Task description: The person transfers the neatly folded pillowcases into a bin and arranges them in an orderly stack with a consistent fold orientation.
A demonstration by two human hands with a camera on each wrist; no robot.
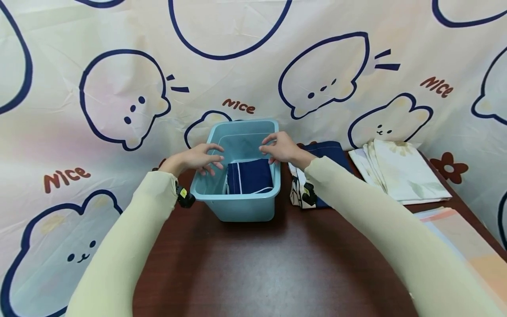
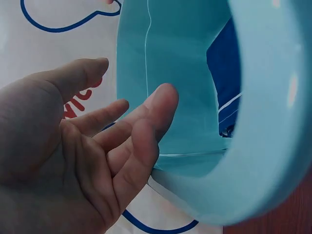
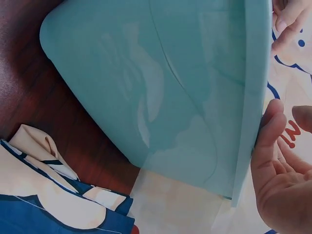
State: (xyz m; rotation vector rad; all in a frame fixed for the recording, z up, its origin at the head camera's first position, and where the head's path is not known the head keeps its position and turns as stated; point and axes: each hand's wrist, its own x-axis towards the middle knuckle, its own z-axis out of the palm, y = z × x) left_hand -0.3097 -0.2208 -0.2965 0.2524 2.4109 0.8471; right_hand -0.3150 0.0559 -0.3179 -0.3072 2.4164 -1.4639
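A light blue plastic bin stands on the dark wood table near the patterned backdrop. Inside it lies a folded navy cloth with a white stripe. My left hand hovers over the bin's left rim, fingers spread and loosely bent, holding nothing. Over the right rim is my right hand, its fingers relaxed and free of any object. From the right wrist view, the fingertips are right at the bin's rim. In the left wrist view, the navy cloth shows partly behind the rim.
Right of the bin lies a folded navy and cream cloth, partly behind the right forearm. Farther right are a folded cream cloth and a pastel cloth near the table edge. The patterned backdrop rises close behind.
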